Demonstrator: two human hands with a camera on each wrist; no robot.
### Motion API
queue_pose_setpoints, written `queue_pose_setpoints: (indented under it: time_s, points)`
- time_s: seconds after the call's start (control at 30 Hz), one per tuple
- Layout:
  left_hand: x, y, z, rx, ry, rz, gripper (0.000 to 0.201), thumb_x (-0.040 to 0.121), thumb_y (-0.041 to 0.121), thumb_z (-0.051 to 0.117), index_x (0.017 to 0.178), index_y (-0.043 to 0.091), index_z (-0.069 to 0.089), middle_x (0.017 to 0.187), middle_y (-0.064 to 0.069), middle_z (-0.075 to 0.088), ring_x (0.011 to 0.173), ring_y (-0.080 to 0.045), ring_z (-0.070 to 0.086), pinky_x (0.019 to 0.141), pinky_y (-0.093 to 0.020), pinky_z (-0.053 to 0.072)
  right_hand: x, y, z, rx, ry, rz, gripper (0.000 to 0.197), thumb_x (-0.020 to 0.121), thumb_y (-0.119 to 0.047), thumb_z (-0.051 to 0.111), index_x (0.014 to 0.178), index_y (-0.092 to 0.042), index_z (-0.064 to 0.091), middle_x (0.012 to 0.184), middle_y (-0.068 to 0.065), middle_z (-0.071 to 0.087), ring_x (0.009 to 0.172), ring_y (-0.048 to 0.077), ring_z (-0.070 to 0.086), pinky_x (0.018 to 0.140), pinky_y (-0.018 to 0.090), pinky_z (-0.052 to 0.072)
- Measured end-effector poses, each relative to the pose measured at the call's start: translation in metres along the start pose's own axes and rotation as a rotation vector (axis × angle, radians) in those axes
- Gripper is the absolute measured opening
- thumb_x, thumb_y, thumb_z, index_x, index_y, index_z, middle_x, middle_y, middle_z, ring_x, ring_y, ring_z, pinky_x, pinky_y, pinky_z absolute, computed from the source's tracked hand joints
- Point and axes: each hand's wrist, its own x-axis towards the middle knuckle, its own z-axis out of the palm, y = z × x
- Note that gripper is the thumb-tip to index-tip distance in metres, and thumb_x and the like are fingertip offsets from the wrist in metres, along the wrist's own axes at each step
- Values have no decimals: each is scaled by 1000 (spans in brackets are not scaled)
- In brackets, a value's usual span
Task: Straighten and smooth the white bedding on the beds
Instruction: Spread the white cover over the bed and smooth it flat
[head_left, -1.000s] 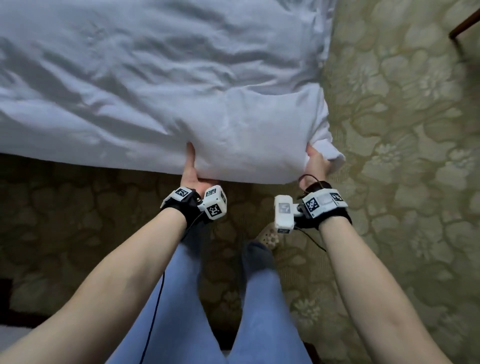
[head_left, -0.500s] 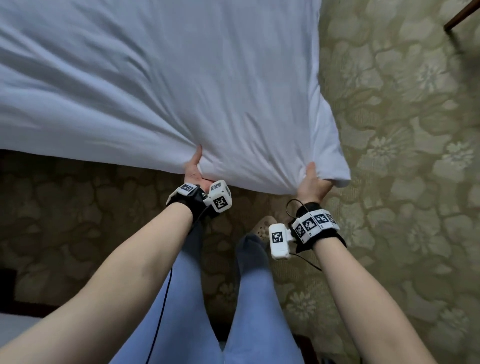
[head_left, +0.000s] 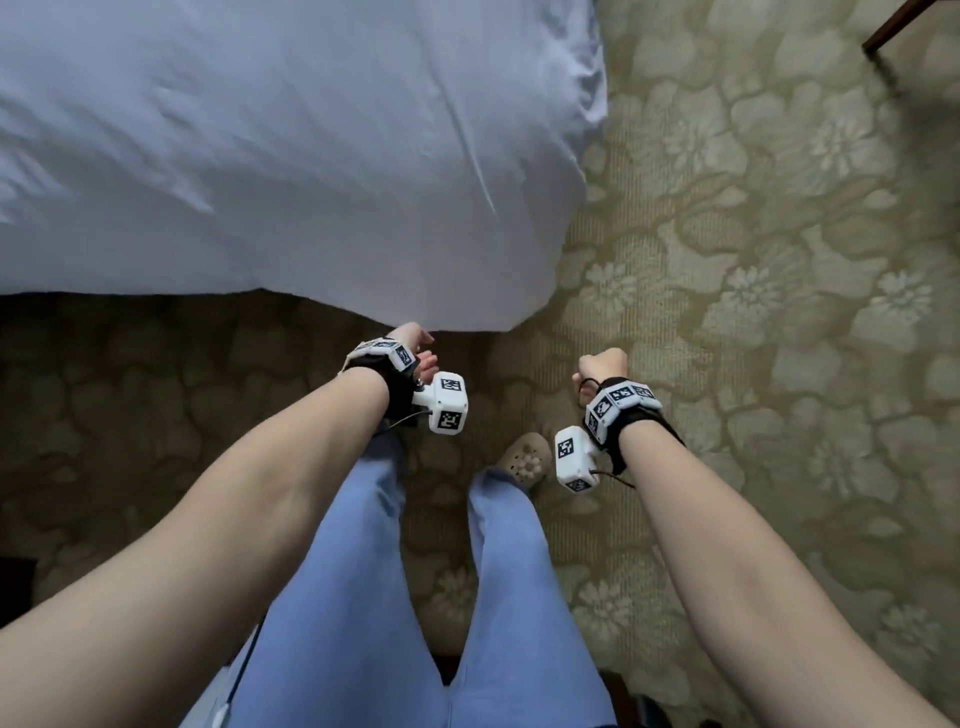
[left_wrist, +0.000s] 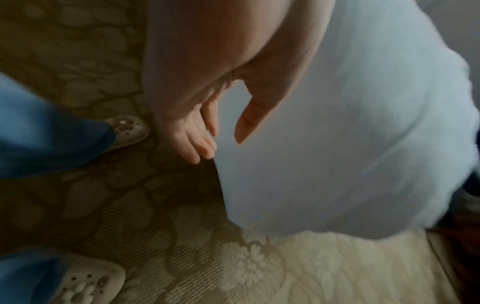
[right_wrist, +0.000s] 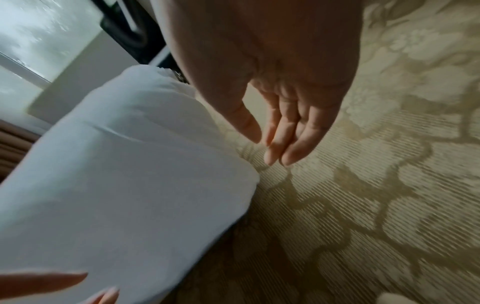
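Observation:
The white duvet (head_left: 311, 156) lies spread over the bed, its near corner (head_left: 467, 312) hanging over the carpet. My left hand (head_left: 418, 348) hovers just below that corner with straight fingers (left_wrist: 200, 148) and holds nothing; the cloth (left_wrist: 337, 144) hangs right beside it. My right hand (head_left: 602, 364) is off to the right of the corner, over the carpet. In the right wrist view its fingers (right_wrist: 285, 139) point down, relaxed and empty, with the duvet corner (right_wrist: 130, 164) to their left.
Patterned olive carpet (head_left: 779, 260) surrounds the bed. My legs in blue trousers (head_left: 363, 571) and a pale clog (head_left: 524, 457) stand close to the bed's foot. A dark wooden furniture leg (head_left: 898, 26) shows at the top right.
Both hands have let go of the duvet's edge and drawn back towards me. The duvet has dropped and settled flat, with fewer wrinkles than before.

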Motion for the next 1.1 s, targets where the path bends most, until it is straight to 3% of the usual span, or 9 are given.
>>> queue_pose_setpoints:
  time_s: [0.07, 0.2, 0.47, 0.6, 0.7, 0.83, 0.9, 1.0, 1.1]
  points:
    - [-10, 14, 13, -51, -48, 61, 8, 93, 8, 44, 87, 8, 49, 76, -6, 46, 65, -15, 48, 61, -26, 51, -9, -20, -15, 11, -26, -28, 17, 77, -4, 49, 69, 6, 60, 87, 27, 68, 82, 35, 63, 65, 36, 48]
    - [-42, 38, 41, -12, -102, 219, 18, 93, 3, 44, 111, 5, 47, 85, -9, 56, 95, -23, 57, 89, -37, 48, -6, -48, -49, 42, 18, -87, 23, 76, -1, 47, 53, -4, 50, 69, 19, 62, 74, 32, 58, 57, 33, 45]
    - [-61, 109, 77, -25, -172, 282, 14, 92, 1, 46, 79, 4, 47, 83, -9, 56, 82, -21, 59, 87, -36, 49, 6, -126, -100, -22, 22, -216, 16, 77, -17, 52, 75, -5, 62, 78, 13, 59, 75, 27, 52, 73, 37, 47]
    - [-62, 158, 88, -126, -204, 270, 11, 93, 2, 44, 84, 5, 49, 84, -9, 56, 97, -22, 55, 89, -36, 47, 25, -187, -110, -74, 2, -264, 13, 80, -14, 52, 69, -11, 58, 71, 9, 55, 75, 26, 49, 73, 38, 48]
    - [-55, 197, 94, -210, -247, 236, 20, 96, 4, 41, 77, 8, 46, 80, -5, 53, 95, -19, 55, 80, -32, 50, 49, -241, -116, -162, -28, -294, 17, 80, -13, 52, 62, -13, 53, 70, 10, 48, 73, 22, 43, 69, 35, 41]
    - [-42, 241, 97, -353, -270, 194, 24, 97, 5, 37, 75, 10, 46, 78, -3, 53, 70, -12, 53, 46, -19, 50, 92, -311, -112, -250, -74, -289, 16, 70, -18, 51, 55, -19, 44, 69, 10, 44, 74, 23, 41, 66, 35, 35]
    - [-34, 260, 91, -414, -259, 156, 25, 97, 6, 37, 76, 12, 48, 78, -3, 53, 69, -11, 53, 45, -19, 50, 111, -348, -101, -315, -117, -271, 10, 65, -21, 49, 58, -18, 44, 69, 10, 41, 74, 24, 39, 66, 33, 32]
    - [-20, 276, 84, -482, -275, 112, 26, 97, 8, 39, 75, 11, 51, 72, -2, 59, 68, -12, 54, 56, -21, 49, 107, -396, -91, -361, -153, -297, 19, 76, -20, 53, 81, -4, 62, 72, 12, 46, 76, 25, 44, 70, 34, 35]
    - [-8, 290, 75, -561, -270, 81, 28, 97, 6, 36, 74, 7, 53, 46, 2, 65, 60, -14, 62, 64, -24, 46, 122, -435, -79, -405, -153, -322, 49, 89, -25, 56, 117, 15, 52, 80, 12, 55, 85, 30, 56, 84, 36, 47]
